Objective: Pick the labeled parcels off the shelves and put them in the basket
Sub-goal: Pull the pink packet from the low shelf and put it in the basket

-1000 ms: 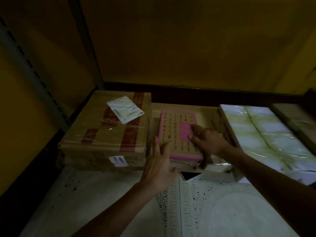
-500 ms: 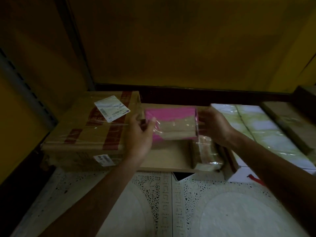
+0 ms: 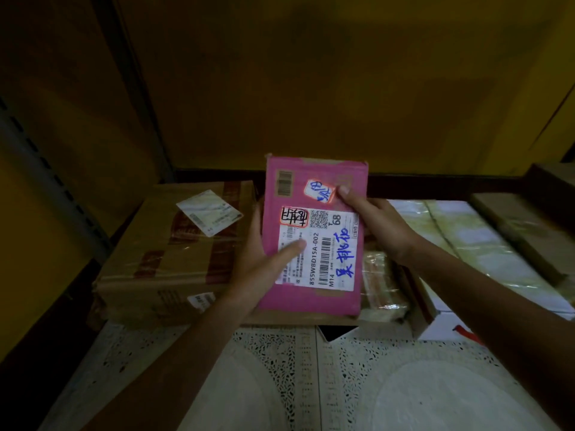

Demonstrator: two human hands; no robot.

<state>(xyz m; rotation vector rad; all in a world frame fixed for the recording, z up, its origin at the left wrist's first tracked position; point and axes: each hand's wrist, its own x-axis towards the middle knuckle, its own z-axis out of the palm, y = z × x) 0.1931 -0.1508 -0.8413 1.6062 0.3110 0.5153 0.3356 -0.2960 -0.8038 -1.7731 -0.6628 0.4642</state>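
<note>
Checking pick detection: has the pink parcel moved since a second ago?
Yes: the pink parcel rose off the flat carton beside the taped brown box, turned label-up.

The white shipping label (image 3: 323, 253) on the pink parcel (image 3: 317, 169) I hold reads "855WBD15A-002", "M14" and "68", beside blue handwritten characters.

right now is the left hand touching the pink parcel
Touching. Head view: the left hand grips the pink parcel, its thumb lying across the white label.
</note>
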